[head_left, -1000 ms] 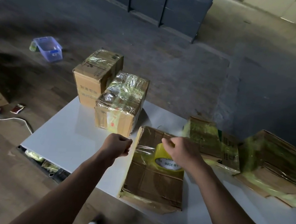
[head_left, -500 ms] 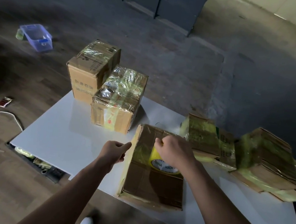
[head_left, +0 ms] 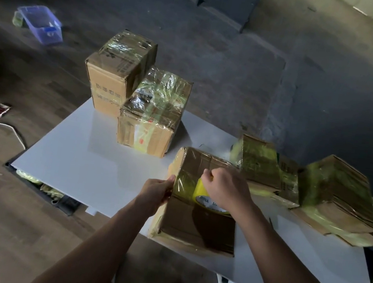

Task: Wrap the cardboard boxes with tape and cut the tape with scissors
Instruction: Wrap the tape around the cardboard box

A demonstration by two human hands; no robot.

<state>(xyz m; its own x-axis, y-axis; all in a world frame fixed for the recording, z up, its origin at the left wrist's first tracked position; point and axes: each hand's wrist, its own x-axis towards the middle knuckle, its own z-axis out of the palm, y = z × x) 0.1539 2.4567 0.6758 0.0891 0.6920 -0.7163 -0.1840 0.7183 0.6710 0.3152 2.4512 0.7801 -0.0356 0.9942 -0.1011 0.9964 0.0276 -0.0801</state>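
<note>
Fingers (head_left: 209, 177) of the right hand (head_left: 226, 189) curl round the yellow tape roll (head_left: 200, 194), which rests on top of the cardboard box (head_left: 195, 225) at the near edge of the white worktop (head_left: 97, 165). The left hand (head_left: 155, 192) grips that box's left edge, thumb on the shiny tape across its top. Other taped boxes (head_left: 153, 118) stand beyond.

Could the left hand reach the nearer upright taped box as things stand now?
Probably yes: only bare table lies between the left hand and the upright taped box, though it first must release the flat box.
</note>
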